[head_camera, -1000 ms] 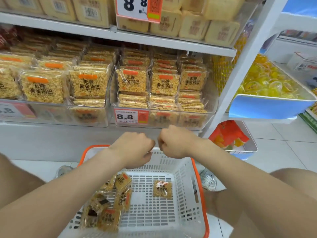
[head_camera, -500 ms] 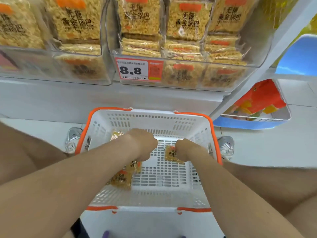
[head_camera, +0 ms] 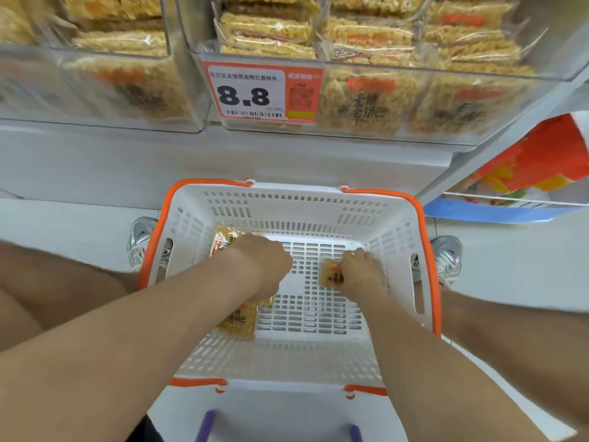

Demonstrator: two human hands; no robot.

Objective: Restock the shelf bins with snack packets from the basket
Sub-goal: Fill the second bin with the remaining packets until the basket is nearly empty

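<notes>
basket: white slotted plastic basket with orange handles [head_camera: 287,205], on the floor below the clear plastic shelf bins [head_camera: 446,70]
right hand [head_camera: 360,275]: fingers grasping a small yellow snack packet [head_camera: 330,277] at the basket bottom
left hand [head_camera: 261,266]: over other yellow packets [head_camera: 237,320], fingers hidden, can't tell tbh

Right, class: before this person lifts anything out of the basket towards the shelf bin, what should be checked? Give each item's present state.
1. Grip of right hand on lone packet: ok, fingers curl on its edge.
2. Grip of left hand: cannot tell, fingers hidden.
3. More stock in basket: ok, near packet and far packet lie by the left hand.
4. Room in shelf bin: cannot tell, its top is cut off.
5. Way up from basket to bin: ok, nothing lies between.
</notes>
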